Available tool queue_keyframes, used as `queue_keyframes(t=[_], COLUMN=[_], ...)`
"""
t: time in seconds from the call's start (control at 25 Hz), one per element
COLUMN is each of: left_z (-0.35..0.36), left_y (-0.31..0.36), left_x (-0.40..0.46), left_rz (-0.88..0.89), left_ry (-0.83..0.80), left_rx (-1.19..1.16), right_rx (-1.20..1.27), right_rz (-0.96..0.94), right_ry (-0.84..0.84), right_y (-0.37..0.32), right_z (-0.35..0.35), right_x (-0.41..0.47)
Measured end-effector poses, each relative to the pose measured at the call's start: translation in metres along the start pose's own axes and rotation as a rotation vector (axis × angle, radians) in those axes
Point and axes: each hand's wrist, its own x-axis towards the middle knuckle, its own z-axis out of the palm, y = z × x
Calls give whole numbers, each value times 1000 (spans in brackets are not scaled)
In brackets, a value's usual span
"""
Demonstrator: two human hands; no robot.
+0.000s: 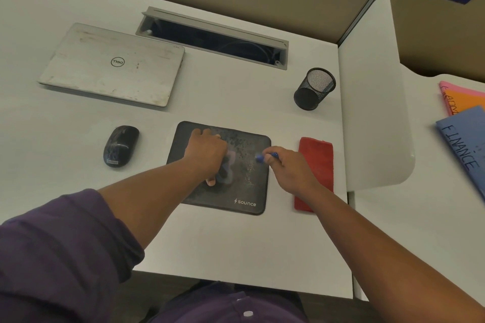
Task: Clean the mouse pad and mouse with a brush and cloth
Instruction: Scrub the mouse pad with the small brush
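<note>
The dark mouse pad, dusty and speckled, lies at the middle of the white desk. My left hand is over its centre and grips a motion-blurred dark and blue object, apparently the brush, against the pad. At the pad's right edge my right hand pinches a small blue piece; what it is I cannot tell. A black mouse sits left of the pad, apart from it. To the right of the pad lies the folded red cloth, partly under my right wrist.
A closed silver laptop lies at the back left. Behind the pad is an open cable slot, with a black mesh pen cup at the back right. A white divider bounds the desk's right side, with coloured folders beyond.
</note>
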Motion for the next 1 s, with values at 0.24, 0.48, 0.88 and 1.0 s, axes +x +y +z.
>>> queue_keyframes(t=[0.24, 0.48, 0.88, 1.0], left_z=[1, 4, 5, 6], left_y=[0, -1, 0, 1], left_x=[1, 2, 3, 3], left_rz=[-10, -15, -14, -23], left_ry=[-1, 4, 21, 31], left_rx=[-18, -26, -27, -23], right_rx=[65, 121, 124, 87], right_rz=[32, 53, 72, 109], right_ry=[29, 137, 98, -41], right_y=[4, 8, 12, 14], right_z=[4, 7, 10, 12], right_x=[1, 0, -2, -9])
